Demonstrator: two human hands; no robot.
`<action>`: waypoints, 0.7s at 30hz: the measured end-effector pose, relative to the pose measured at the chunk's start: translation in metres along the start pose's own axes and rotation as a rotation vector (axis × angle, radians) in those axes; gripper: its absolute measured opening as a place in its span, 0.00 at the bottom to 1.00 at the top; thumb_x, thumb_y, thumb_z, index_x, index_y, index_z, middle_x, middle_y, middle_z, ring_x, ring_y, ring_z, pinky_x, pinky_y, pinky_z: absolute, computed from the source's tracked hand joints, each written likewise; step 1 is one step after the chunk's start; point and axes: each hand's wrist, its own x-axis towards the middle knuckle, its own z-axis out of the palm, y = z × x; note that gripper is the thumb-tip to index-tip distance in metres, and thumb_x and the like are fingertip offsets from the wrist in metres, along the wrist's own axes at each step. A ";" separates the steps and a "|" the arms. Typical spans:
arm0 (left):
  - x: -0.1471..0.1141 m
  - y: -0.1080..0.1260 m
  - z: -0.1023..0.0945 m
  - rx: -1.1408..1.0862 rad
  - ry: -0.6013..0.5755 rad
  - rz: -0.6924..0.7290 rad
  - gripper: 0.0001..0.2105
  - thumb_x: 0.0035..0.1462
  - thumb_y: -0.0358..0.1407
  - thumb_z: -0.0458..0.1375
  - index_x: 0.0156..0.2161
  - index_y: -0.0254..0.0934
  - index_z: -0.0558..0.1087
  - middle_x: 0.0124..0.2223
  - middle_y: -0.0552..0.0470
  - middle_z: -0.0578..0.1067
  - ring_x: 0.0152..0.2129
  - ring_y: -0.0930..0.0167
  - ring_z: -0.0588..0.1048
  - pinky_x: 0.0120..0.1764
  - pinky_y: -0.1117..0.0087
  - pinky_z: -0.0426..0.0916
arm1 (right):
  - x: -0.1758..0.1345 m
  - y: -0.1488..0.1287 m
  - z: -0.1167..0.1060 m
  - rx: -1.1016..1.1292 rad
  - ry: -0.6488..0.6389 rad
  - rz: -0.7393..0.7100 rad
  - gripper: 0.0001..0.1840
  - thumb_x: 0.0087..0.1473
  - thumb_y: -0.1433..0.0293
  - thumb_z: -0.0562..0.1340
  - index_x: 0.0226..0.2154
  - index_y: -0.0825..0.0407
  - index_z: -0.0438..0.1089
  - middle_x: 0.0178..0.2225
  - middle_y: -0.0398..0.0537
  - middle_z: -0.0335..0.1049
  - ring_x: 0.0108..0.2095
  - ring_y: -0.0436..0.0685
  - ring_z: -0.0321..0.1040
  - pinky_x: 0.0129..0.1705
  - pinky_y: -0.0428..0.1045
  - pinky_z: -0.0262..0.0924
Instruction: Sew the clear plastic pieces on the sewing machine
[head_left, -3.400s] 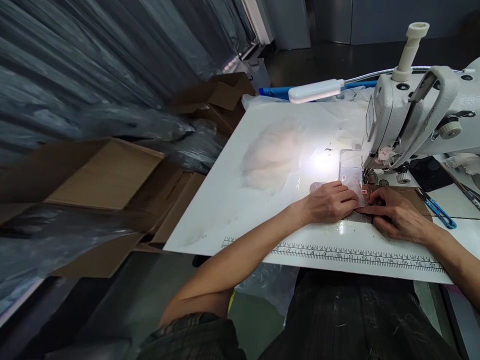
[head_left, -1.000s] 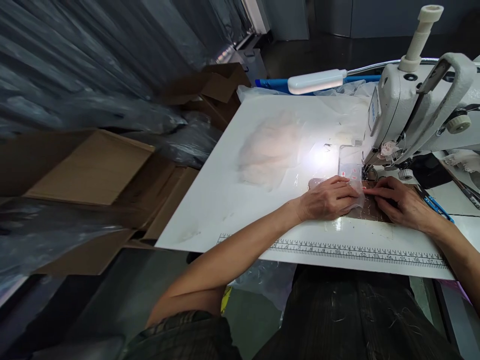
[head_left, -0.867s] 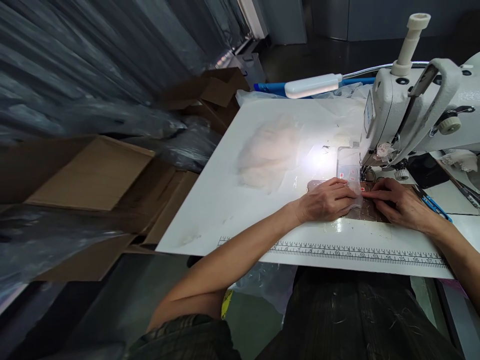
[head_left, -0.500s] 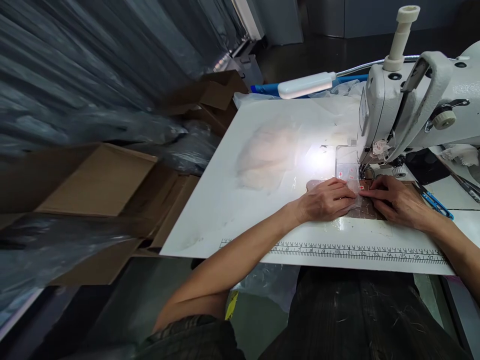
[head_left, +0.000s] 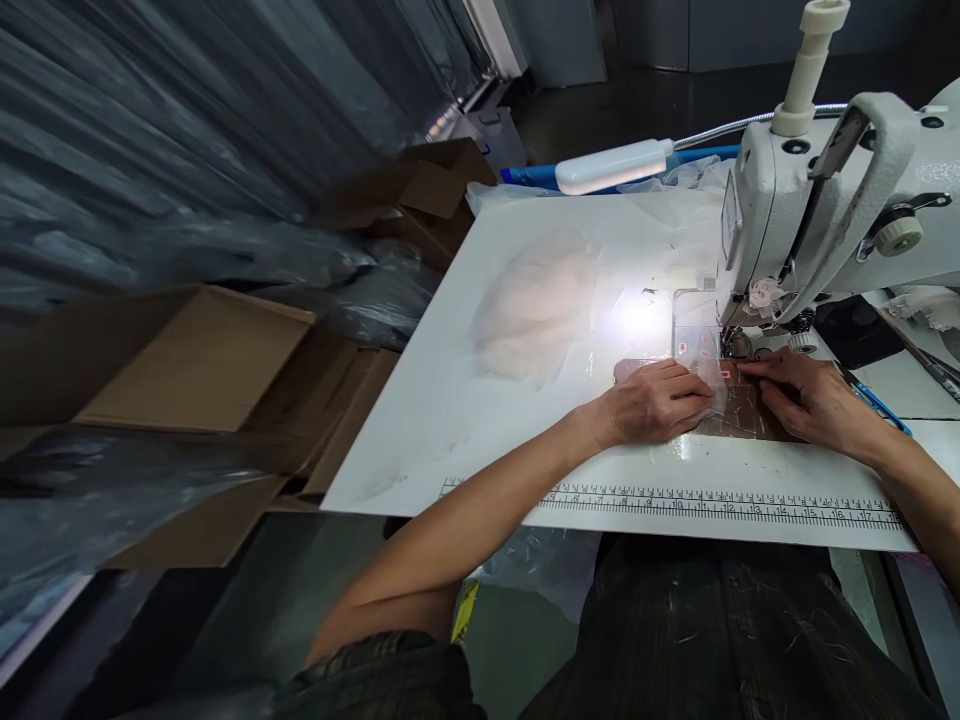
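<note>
A small piece of sheer whitish fabric with small red marks lies beneath the needle area of the white sewing machine. My left hand is closed over the fabric's left side, fingers curled and pressing it down. To the right, my right hand rests with its index finger stretched towards the fabric's right edge and the thumb apart. Nothing shows between those fingers. Under both hands is a brown plate set on the white table. Presser foot and needle are only partly visible.
Blue-handled thread snips lie beside my right wrist. A white lamp shines on the table, which has a printed ruler along its front edge. Open cardboard boxes and plastic wrapping stand to the left.
My right hand has shifted slightly right, its fingertips drawing away from the fabric and showing more of the brown plate. My left hand stays nearly in place.
</note>
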 end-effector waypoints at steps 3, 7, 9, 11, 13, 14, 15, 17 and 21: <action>0.000 0.000 0.000 0.024 0.007 0.002 0.09 0.65 0.30 0.54 0.35 0.35 0.76 0.40 0.49 0.81 0.34 0.72 0.78 0.38 0.68 0.75 | 0.000 -0.004 0.000 -0.016 -0.020 -0.037 0.20 0.60 0.71 0.53 0.49 0.49 0.76 0.40 0.53 0.73 0.36 0.57 0.72 0.38 0.54 0.70; 0.000 0.000 -0.001 0.057 -0.066 -0.006 0.10 0.66 0.30 0.53 0.37 0.36 0.76 0.40 0.49 0.81 0.35 0.73 0.78 0.38 0.68 0.76 | -0.001 -0.010 -0.003 -0.025 -0.082 -0.130 0.20 0.60 0.71 0.53 0.49 0.46 0.76 0.42 0.53 0.72 0.39 0.57 0.72 0.41 0.54 0.70; 0.000 0.000 0.000 0.066 -0.074 -0.008 0.10 0.66 0.30 0.52 0.37 0.37 0.76 0.40 0.50 0.81 0.35 0.73 0.77 0.38 0.68 0.75 | -0.001 -0.011 -0.003 -0.055 -0.105 -0.174 0.20 0.60 0.70 0.54 0.49 0.45 0.76 0.42 0.53 0.72 0.41 0.57 0.71 0.42 0.54 0.70; -0.001 0.001 0.000 0.070 -0.072 -0.008 0.10 0.66 0.30 0.52 0.37 0.37 0.76 0.41 0.50 0.81 0.35 0.73 0.77 0.38 0.68 0.75 | -0.002 -0.011 -0.001 -0.095 -0.105 -0.201 0.20 0.61 0.69 0.53 0.48 0.44 0.77 0.42 0.54 0.71 0.42 0.58 0.70 0.43 0.55 0.69; 0.000 0.001 -0.001 0.070 -0.068 -0.009 0.10 0.66 0.30 0.52 0.37 0.37 0.76 0.41 0.51 0.81 0.35 0.73 0.77 0.39 0.68 0.73 | -0.003 -0.011 0.002 -0.133 -0.089 -0.219 0.19 0.62 0.69 0.53 0.47 0.44 0.77 0.42 0.54 0.70 0.42 0.59 0.70 0.43 0.56 0.69; 0.000 0.002 -0.002 0.065 -0.064 -0.010 0.10 0.66 0.29 0.52 0.37 0.37 0.76 0.41 0.51 0.81 0.35 0.73 0.77 0.41 0.68 0.72 | -0.003 -0.011 0.003 -0.149 -0.079 -0.225 0.19 0.62 0.70 0.53 0.47 0.44 0.77 0.42 0.54 0.70 0.42 0.59 0.69 0.43 0.56 0.69; 0.001 0.002 -0.005 0.055 -0.060 -0.008 0.09 0.65 0.30 0.53 0.37 0.37 0.76 0.41 0.51 0.81 0.35 0.73 0.76 0.43 0.66 0.71 | -0.003 -0.011 0.004 -0.159 -0.068 -0.231 0.19 0.61 0.70 0.53 0.46 0.45 0.77 0.42 0.55 0.70 0.42 0.59 0.69 0.43 0.56 0.69; 0.003 0.003 -0.011 0.023 -0.050 -0.006 0.09 0.65 0.35 0.54 0.38 0.37 0.75 0.43 0.51 0.80 0.36 0.71 0.76 0.47 0.60 0.67 | -0.004 -0.012 0.005 -0.166 -0.052 -0.244 0.19 0.61 0.71 0.53 0.46 0.46 0.77 0.41 0.55 0.70 0.41 0.59 0.69 0.42 0.55 0.69; 0.005 -0.001 -0.021 0.016 0.014 -0.056 0.21 0.62 0.52 0.52 0.41 0.35 0.75 0.44 0.47 0.80 0.35 0.66 0.73 0.42 0.58 0.63 | -0.004 -0.013 0.004 -0.180 -0.035 -0.245 0.19 0.60 0.72 0.54 0.46 0.46 0.77 0.40 0.54 0.70 0.39 0.58 0.70 0.41 0.54 0.69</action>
